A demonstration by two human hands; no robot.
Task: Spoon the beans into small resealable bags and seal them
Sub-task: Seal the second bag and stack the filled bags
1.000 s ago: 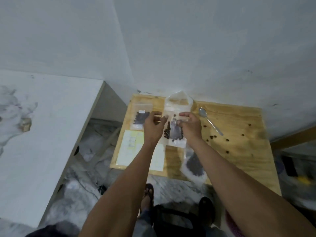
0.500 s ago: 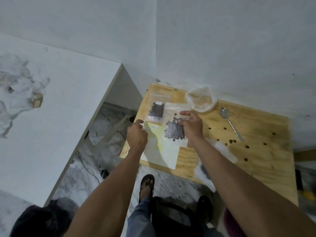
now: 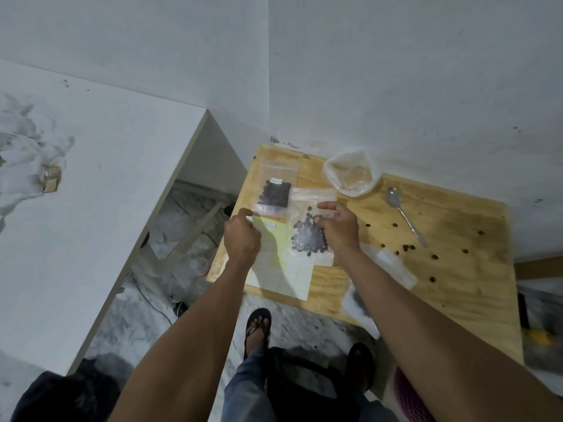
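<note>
The right hand (image 3: 336, 228) has its fingers curled on the filled bag (image 3: 310, 229) of dark beans, pinching the plastic at its right edge; that bag lies flat near the table's middle. The left hand (image 3: 242, 236) is curled, forefinger stretched out; whether it holds anything I cannot tell. At its 1 o'clock lies a second bag of beans (image 3: 275, 191). At the right hand's 1 o'clock sits an empty clear bag (image 3: 352, 175), at 2 o'clock the spoon (image 3: 403, 214). Loose beans (image 3: 406, 247) dot the wooden table (image 3: 475, 281).

Bean bag (image 3: 359, 303) perhaps, behind right forearm
</note>
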